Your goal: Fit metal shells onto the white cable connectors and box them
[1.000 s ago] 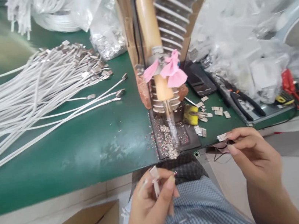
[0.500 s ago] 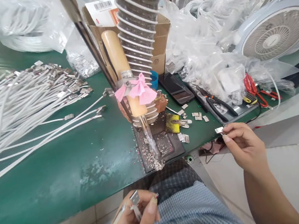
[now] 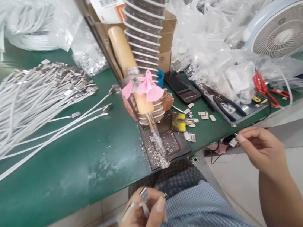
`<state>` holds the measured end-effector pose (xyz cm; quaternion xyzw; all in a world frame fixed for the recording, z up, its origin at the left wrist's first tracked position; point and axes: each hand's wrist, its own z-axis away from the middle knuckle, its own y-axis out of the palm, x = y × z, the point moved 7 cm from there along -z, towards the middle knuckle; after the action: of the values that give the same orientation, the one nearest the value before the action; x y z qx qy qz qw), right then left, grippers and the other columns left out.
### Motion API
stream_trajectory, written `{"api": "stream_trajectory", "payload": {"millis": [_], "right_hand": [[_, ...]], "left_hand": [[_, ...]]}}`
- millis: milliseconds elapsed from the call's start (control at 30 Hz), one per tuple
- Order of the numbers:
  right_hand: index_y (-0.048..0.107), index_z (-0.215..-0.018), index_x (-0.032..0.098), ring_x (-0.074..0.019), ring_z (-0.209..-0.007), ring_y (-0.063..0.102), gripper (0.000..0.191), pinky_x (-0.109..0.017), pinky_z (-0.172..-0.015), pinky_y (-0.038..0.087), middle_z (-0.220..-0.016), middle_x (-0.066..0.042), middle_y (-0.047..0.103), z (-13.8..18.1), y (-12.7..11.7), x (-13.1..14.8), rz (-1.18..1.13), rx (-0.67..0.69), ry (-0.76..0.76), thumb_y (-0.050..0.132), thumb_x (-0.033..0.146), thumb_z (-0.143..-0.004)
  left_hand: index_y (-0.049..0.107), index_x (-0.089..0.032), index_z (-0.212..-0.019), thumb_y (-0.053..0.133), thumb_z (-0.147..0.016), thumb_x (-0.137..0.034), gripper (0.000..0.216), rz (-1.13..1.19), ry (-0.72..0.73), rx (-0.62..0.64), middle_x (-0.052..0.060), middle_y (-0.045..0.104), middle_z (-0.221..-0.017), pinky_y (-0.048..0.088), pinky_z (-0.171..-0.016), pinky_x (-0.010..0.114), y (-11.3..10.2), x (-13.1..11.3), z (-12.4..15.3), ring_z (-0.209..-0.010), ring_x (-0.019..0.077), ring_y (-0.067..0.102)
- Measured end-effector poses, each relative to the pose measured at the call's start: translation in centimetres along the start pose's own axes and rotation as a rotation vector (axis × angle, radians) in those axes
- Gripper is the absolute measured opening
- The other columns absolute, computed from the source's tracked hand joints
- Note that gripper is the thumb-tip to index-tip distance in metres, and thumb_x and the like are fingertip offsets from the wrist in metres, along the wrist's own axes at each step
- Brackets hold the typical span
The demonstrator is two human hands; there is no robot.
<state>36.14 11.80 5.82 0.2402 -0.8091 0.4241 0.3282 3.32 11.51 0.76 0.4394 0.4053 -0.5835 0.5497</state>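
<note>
My left hand (image 3: 145,221) is closed on a white USB cable, in front of my lap and below the bench edge. The cable's metal plug (image 3: 143,193) sticks up behind the index finger, and its stripped wire end (image 3: 165,195) shows at the pinched thumb and fingertip. Off the bench's front edge at the right, my right hand (image 3: 263,148) pinches a small metal USB connector (image 3: 232,142) between thumb and index finger. Between the hands, a wooden-handled soldering iron (image 3: 123,51) is fixed tip down over a dark plate (image 3: 182,144) strewn with solder crumbs.
White cables (image 3: 19,98) with metal plugs lie on the green bench at left. A ribbed hose (image 3: 146,24) rises behind the iron. Loose connectors (image 3: 204,115), a yellow sponge (image 3: 179,122), a phone (image 3: 183,87), pliers (image 3: 224,107), plastic bags (image 3: 207,49) and a fan (image 3: 284,36) stand right.
The connector in my right hand has tilted downward, and that hand has moved slightly right and down. My left hand keeps its hold. The whole view has shifted a little.
</note>
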Motion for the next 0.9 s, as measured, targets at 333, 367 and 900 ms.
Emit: {"api": "stream_trajectory", "payload": {"millis": [333, 367, 900], "right_hand": [[0.060, -0.077, 0.026, -0.0163, -0.058, 0.062, 0.012, -0.023, -0.046, 0.049, -0.066, -0.002, 0.062, 1.8, 4.2, 4.0, -0.281, 0.429, -0.041, 0.060, 0.022, -0.089], [0.059, -0.079, 0.026, -0.0166, -0.061, 0.062, 0.012, -0.024, -0.049, 0.049, -0.068, -0.002, 0.062, 2.4, 5.3, 4.8, -0.320, 0.503, -0.054, 0.058, 0.021, -0.090], [0.054, -0.077, 0.021, -0.0102, -0.059, 0.045, 0.013, -0.022, -0.051, 0.037, -0.067, 0.003, 0.047, 6.0, 12.0, 10.4, -0.518, 0.759, -0.090, 0.053, 0.011, -0.086]], "left_hand": [[0.054, -0.019, -0.080, 0.058, -0.090, -0.035, 0.020, 0.109, -0.049, 0.307, -0.002, 0.054, -0.059, 0.041, -0.055, 0.022, 2.3, 0.4, 0.4, -0.054, 0.0112, 0.047], [0.054, -0.018, -0.079, 0.057, -0.090, -0.035, 0.020, 0.099, -0.044, 0.306, -0.002, 0.053, -0.059, 0.040, -0.054, 0.022, 2.4, 0.2, 0.5, -0.054, 0.0111, 0.046], [0.054, -0.018, -0.076, 0.055, -0.091, -0.035, 0.022, -0.073, -0.001, 0.299, -0.002, 0.048, -0.062, 0.034, -0.052, 0.023, 2.8, -0.3, 0.8, -0.056, 0.0114, 0.040]]}}
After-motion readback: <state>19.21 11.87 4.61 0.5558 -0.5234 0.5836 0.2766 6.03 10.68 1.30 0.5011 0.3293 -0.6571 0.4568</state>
